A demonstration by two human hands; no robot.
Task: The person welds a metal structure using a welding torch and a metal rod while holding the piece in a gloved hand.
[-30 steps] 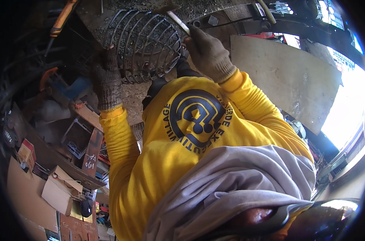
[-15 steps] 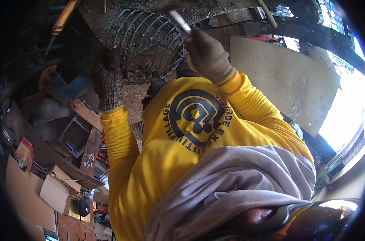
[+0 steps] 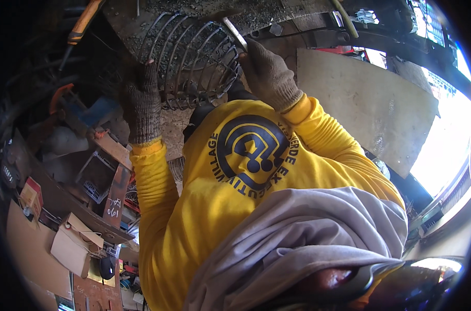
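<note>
A rounded basket of bent metal bars lies on its side on a dark work surface at the top of the view. My left hand, in a dirty knitted glove, is at the basket's left edge with its bare thumb tip by the bars. Its other fingers are lost in shadow, but it appears to grip the edge. My right hand, also gloved, is closed round a hammer with a pale metal shank. The dark hammer head is blurred above the basket's upper right bars.
Dark grit covers the work surface. An orange-handled screwdriver hangs at upper left. To the right stands a large pale sheet. Cardboard, crates and scrap crowd the lower left.
The hammer and my right hand have come down slightly toward the basket. The basket has tilted a little, while my left hand stays at its edge.
</note>
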